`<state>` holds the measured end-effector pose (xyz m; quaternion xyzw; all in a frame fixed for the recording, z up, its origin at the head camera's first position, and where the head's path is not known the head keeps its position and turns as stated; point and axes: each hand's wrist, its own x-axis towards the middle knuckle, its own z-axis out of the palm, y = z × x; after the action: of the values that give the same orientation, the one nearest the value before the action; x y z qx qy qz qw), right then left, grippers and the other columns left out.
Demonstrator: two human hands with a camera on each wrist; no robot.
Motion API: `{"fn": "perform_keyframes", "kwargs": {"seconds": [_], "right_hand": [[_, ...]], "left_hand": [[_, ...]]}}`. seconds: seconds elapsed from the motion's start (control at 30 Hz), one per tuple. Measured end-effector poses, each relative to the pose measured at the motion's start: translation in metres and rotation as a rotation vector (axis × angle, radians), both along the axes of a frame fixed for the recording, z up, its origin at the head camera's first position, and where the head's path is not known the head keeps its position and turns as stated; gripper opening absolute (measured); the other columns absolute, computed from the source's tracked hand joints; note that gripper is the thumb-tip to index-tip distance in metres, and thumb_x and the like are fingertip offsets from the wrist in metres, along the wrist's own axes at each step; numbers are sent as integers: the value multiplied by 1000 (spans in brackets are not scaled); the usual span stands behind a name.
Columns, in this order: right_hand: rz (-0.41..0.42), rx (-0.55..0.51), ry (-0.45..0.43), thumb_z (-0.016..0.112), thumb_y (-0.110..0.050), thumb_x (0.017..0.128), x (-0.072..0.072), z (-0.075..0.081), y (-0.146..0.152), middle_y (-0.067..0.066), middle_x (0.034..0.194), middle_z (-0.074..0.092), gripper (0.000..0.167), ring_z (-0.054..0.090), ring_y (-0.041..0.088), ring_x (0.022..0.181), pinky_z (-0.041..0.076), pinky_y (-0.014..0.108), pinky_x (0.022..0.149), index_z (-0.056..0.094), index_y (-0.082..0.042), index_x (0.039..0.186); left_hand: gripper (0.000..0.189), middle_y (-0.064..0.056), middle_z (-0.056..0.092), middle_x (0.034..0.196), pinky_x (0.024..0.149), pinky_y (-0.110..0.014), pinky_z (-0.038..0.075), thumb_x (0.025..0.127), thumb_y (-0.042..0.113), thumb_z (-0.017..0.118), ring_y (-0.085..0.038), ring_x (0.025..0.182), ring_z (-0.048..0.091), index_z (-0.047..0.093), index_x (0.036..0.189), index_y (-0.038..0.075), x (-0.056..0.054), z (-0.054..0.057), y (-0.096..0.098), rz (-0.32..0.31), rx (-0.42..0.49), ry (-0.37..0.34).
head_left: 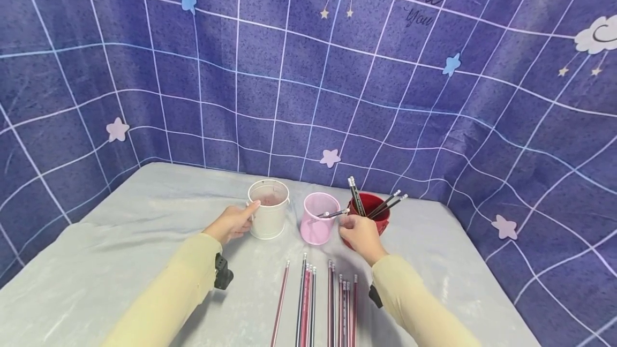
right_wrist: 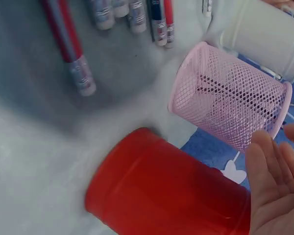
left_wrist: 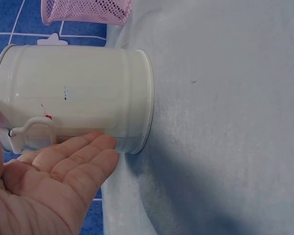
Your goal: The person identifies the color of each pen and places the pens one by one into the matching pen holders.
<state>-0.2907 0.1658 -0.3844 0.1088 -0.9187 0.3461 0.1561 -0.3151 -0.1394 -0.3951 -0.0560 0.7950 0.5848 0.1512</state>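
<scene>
My left hand (head_left: 234, 222) holds the white bucket (head_left: 268, 221) at its left side, thumb over the rim and fingers along the outer wall. In the left wrist view, the fingers (left_wrist: 83, 159) lie against the wall beside the handle loop. My right hand (head_left: 361, 233) is between the pink mesh cup (head_left: 316, 227) and the red bucket (head_left: 381, 222). In the right wrist view, its fingertips (right_wrist: 259, 139) are right at the mesh cup's rim, with a gap between thumb and fingers. Two dark pencils (head_left: 339, 212) lean in the mesh cup. Several black pencils (head_left: 356, 198) stand in the red bucket.
Several red and dark pencils (head_left: 306, 304) lie in groups on the grey cloth (head_left: 144, 213) in front of the containers, erasers pointing away from me. One red pencil (head_left: 281, 304) lies apart at the left. A blue gridded curtain (head_left: 270, 90) rises behind and at both sides.
</scene>
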Motion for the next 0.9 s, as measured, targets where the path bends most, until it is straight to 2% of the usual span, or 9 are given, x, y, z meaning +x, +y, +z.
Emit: {"fn": "perform_keyframes", "kwargs": {"seconds": [0.27, 0.47, 0.63, 0.77, 0.9], "right_hand": [[108, 108, -104, 73, -6, 76, 18, -9, 8, 6, 76, 71, 12, 66, 19, 71, 56, 35, 70, 72, 1, 85], [191, 150, -150, 72, -5, 75, 33, -11, 9, 4, 71, 67, 10, 60, 16, 66, 53, 30, 63, 71, 1, 83], [256, 183, -214, 69, -2, 75, 43, -10, 11, 5, 72, 68, 9, 60, 14, 64, 53, 27, 60, 70, 1, 83], [284, 212, -246, 69, -1, 76, 49, -12, 14, 5, 69, 66, 7, 57, 11, 56, 51, 24, 52, 70, 1, 82], [324, 245, -265, 68, -1, 73, 56, -18, 16, -1, 61, 62, 3, 52, 6, 50, 47, 23, 48, 69, -2, 75]], "left_hand": [[78, -40, 40, 133, 107, -53, 35, 102, 46, 36, -49, 128, 39, 30, 132, -25, 1, 2, 1, -14, 7, -8], [80, -41, 38, 134, 108, -53, 33, 102, 47, 35, -50, 129, 37, 27, 133, -26, 0, 3, -1, -31, 4, -12], [78, -40, 39, 133, 107, -53, 34, 102, 46, 35, -49, 128, 38, 28, 134, -25, -1, 3, 0, -18, 3, -10], [79, -39, 41, 132, 107, -53, 34, 102, 47, 36, -48, 127, 39, 28, 134, -25, -1, 1, 1, -9, 15, -6], [79, -40, 41, 132, 107, -53, 35, 101, 47, 37, -49, 127, 39, 29, 133, -25, 0, -2, 0, -2, 16, 2]]}}
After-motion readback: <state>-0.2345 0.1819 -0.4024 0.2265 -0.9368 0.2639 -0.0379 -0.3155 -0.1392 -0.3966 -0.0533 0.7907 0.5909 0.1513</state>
